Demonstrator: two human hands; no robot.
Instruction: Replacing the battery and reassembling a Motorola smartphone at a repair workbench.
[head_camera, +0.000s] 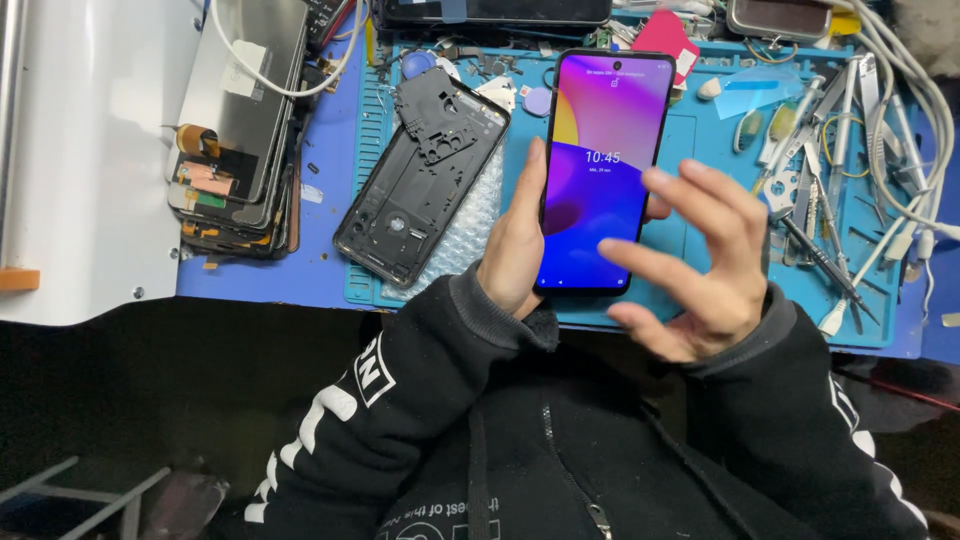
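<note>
Head view: a smartphone (606, 170) with a lit purple screen stands upright over the blue work mat (700, 140), gripped along its left edge by the left hand (515, 240). Right hand (705, 265) hovers just beside it, fingers spread, holding nothing. Left of them lies a black phone frame (420, 175); tweezers (815, 215) lie to the right.

bright, even light from above on the blue silicone work mat (690, 140); shadows short and soft. lit purple-orange screen of the black smartphone (605, 170) is the brightest spot, slightly blown out. white metal panel (90, 150) at left shows pale glare. right hand (700, 255) w/ motion blur on the fingers. lower third of frame v. dark, dark hoodie loses detail. mild wide-angle bend at edges.
</note>
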